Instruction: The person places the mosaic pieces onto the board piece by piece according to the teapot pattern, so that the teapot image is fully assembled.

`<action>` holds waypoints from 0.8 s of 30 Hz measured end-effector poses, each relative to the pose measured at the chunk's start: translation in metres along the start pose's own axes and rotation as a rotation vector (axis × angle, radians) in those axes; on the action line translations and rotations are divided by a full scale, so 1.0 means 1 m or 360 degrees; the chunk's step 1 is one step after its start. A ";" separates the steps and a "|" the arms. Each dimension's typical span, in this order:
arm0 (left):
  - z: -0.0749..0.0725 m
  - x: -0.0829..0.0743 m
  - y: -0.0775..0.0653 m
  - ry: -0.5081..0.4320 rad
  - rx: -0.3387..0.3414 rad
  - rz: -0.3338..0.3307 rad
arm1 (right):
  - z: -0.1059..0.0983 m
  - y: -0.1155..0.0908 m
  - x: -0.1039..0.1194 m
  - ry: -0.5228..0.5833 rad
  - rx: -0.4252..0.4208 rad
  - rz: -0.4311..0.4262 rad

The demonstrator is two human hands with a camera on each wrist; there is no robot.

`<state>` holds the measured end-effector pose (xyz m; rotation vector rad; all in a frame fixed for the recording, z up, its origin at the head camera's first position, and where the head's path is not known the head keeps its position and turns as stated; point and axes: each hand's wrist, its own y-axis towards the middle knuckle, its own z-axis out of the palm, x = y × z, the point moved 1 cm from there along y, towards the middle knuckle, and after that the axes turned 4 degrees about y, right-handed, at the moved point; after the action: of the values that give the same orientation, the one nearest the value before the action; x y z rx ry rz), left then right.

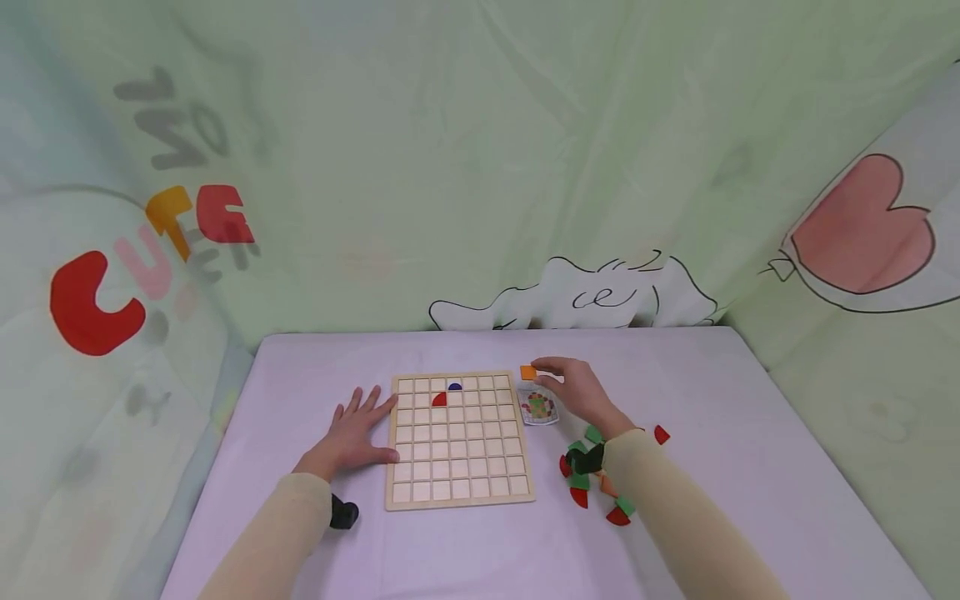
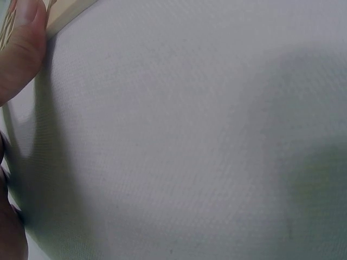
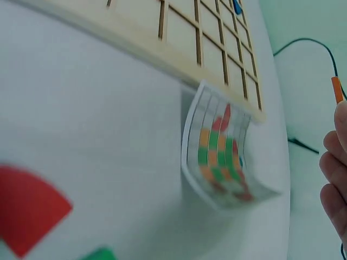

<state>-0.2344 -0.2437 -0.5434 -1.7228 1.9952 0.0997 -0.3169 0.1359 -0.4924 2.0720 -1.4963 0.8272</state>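
A wooden grid board [image 1: 459, 467] lies on the table, holding a red quarter-round tile [image 1: 439, 400] and a blue half-round tile [image 1: 455, 387] near its far side. My left hand [image 1: 351, 437] is at the board's left edge with fingers spread; its thumb [image 2: 24, 51] touches the wooden frame. Beyond the board's far right corner, my right hand [image 1: 577, 390] pinches an orange square tile [image 1: 528, 372] by its edge. Below that tile lies a curled pattern card [image 1: 538, 407], printed with a coloured grid picture, beside the board's right edge.
Loose green tiles [image 1: 580, 482] and red quarter-round tiles [image 1: 618, 517] lie in a scattered group by my right wrist, partly hidden by it. A lone red tile [image 1: 662, 434] sits farther right. Printed cloth [image 1: 465, 167] hangs behind the lilac-covered table [image 1: 315, 358].
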 end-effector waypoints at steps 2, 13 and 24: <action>0.000 0.000 0.000 0.0003 0.0001 -0.0006 | 0.005 0.004 0.006 0.0014 0.0020 -0.0028; -0.002 0.002 0.003 0.0009 0.0012 0.0023 | 0.051 0.019 0.034 0.0040 0.0120 -0.0016; -0.002 0.000 0.002 0.0011 0.0014 0.0009 | 0.094 0.028 0.048 -0.0136 0.0150 -0.0159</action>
<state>-0.2369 -0.2442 -0.5423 -1.7142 2.0031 0.0867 -0.3136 0.0322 -0.5265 2.2574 -1.4085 0.7938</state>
